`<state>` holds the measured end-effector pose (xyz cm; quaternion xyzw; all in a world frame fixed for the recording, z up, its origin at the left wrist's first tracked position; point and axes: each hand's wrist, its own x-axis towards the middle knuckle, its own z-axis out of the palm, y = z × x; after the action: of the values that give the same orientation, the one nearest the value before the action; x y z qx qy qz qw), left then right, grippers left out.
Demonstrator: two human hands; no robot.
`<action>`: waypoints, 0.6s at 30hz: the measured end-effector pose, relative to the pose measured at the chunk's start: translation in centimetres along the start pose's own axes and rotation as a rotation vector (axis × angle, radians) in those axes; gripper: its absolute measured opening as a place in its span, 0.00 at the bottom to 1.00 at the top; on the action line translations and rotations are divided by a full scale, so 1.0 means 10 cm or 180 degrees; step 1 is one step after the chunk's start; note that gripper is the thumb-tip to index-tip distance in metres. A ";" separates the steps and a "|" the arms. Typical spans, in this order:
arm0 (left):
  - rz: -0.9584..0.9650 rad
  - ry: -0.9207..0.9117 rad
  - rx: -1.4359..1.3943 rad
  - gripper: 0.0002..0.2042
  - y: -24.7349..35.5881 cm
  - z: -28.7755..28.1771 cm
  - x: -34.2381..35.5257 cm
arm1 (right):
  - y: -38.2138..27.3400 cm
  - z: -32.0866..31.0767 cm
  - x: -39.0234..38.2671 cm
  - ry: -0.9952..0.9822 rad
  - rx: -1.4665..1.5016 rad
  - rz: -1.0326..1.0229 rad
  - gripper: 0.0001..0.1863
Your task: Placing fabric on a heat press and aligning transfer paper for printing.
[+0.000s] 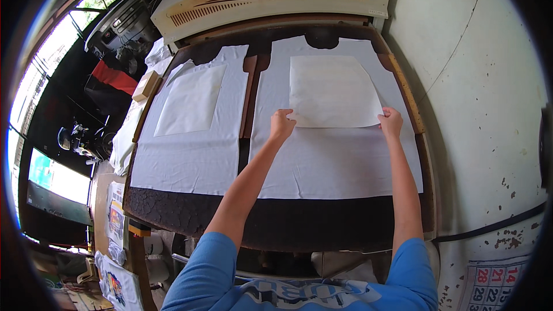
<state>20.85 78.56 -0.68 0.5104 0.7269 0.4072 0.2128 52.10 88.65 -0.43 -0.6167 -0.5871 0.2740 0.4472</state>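
A white sheet of paper [334, 89] lies over the upper part of a pale shirt panel [340, 161] on the right. My left hand [282, 124] pinches the sheet's near left corner, fingers closed. At its near right corner my right hand [390, 122] grips the edge between thumb and fingers, and that side lifts slightly. A second pale panel [184, 164] lies to the left, with another white sheet [193, 101] on it. Both panels are spread on a dark, worn press bed [322, 219]. Whether the sheets bear a print underneath is hidden.
A long cream machine housing [271, 0] with vent slots spans the far side. A peeling pale wall [472, 80] stands close on the right, with a black cable [489, 224] along it. Printed white shirts [118, 279] lie at the lower left. Further left stands a motorcycle [86, 141].
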 end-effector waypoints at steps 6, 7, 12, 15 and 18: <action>-0.0031 0.0018 0.0209 0.17 -0.04 0.06 0.03 | 0.14 0.01 0.06 0.0115 -0.0340 -0.0295 0.14; -0.0034 0.0012 0.0218 0.17 -0.06 0.07 0.03 | 0.16 0.02 0.07 0.0132 -0.0375 -0.0309 0.14; 0.0171 0.0128 0.0357 0.16 -0.11 0.09 0.02 | 0.15 0.03 0.07 0.0151 -0.0525 -0.0502 0.15; 0.0374 0.0309 0.0616 0.16 -0.13 0.05 0.03 | 0.13 0.05 0.07 0.0160 -0.0583 -0.0527 0.15; 0.0323 0.0302 0.0713 0.15 -0.06 0.04 -0.04 | 0.12 0.01 0.01 0.0317 -0.0970 -0.0562 0.13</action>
<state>20.95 78.28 -1.47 0.5472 0.7504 0.3574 0.0990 52.60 88.90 -1.51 -0.6361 -0.6508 0.1106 0.3995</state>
